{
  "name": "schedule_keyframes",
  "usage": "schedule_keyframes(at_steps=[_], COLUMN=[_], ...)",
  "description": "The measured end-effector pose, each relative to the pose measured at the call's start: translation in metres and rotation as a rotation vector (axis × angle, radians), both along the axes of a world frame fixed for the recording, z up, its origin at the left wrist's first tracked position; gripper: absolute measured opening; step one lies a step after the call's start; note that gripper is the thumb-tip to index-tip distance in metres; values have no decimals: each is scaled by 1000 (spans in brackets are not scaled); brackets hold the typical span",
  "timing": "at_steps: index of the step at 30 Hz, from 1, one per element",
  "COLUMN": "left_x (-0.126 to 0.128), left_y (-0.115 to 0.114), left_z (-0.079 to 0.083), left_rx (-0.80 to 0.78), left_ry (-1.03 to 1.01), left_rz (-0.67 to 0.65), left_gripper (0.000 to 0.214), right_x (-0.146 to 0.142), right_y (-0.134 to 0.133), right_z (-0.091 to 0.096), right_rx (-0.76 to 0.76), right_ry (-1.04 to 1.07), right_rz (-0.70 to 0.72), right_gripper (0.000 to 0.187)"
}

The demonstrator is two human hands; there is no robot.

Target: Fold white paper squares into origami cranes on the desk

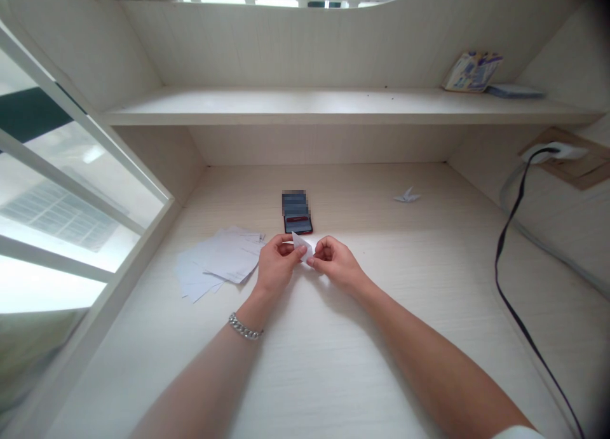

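Observation:
A small piece of folded white paper (301,243) is held up between my two hands, a little above the desk. My left hand (279,259) pinches it between thumb and fingers from the left. From the right, my right hand (337,261) grips its lower edge with thumb and curled fingers. Just beyond the paper lies a phone (298,215), its screen partly blurred out. Left of my left hand a loose stack of white paper sheets (231,255) is spread on the desk. A folded paper crane (406,196) rests at the back right.
A shelf (305,102) runs across the back above the desk, with a small patterned box (473,72) and a flat bluish item (515,91) at its right end. A black cable (500,248) hangs from a wall socket on the right. Barred window frames (119,172) flank the left.

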State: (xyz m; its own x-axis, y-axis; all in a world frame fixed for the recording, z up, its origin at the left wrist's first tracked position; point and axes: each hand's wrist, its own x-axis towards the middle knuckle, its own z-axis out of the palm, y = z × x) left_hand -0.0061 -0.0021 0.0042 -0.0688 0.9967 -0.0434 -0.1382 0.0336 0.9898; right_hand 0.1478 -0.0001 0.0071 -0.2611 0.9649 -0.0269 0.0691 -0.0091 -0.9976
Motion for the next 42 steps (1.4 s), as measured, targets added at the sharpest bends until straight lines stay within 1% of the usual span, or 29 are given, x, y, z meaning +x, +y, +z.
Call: schedule_keyframes(at_steps=[3, 7, 11, 14, 18, 22, 26, 30, 32, 35, 37, 42], left_x=[1, 4, 7, 7, 5, 5, 5, 5, 4, 4, 4, 3], left_y=[-1, -4, -5, -4, -4, -5, -6, -5, -4, -2, -2, -2], left_z=[3, 8, 10, 10, 10, 10, 12, 12, 10, 7, 7, 8], left_rx=[4, 19, -34, -49, 0, 18, 15, 7, 2, 6, 13, 26], left_ry=[30, 47, -30, -55, -29, 11, 8, 7, 15, 9, 5, 38], left_rz=[27, -4, -77, -91, -58, -53, -57, -50, -69, -125, -133, -46], left_gripper=[45, 43, 45, 45, 41, 40, 41, 42, 41, 32, 28, 23], right_x=[-1, -1, 0, -1, -1, 0, -1, -3, -3, -2, -2, -2], right_y=[0, 1, 2, 3, 4, 2, 0, 0, 1, 3, 3, -1], right_z=[1, 1, -4, -7, -5, 0, 2, 1, 0, -2, -1, 6], right_rx=[-24, 30, 71, 66, 17, 20, 42, 8, -8, -28, -31, -24], right_ry=[25, 13, -56, -55, -9, -55, -48, 10, 29, 36, 26, -31], right_rz=[10, 7, -85, -127, -87, -33, -54, -55, -36, -25, -20, 49], right_gripper=[36, 29, 29, 30, 31, 31, 33, 33, 33, 33, 32, 27])
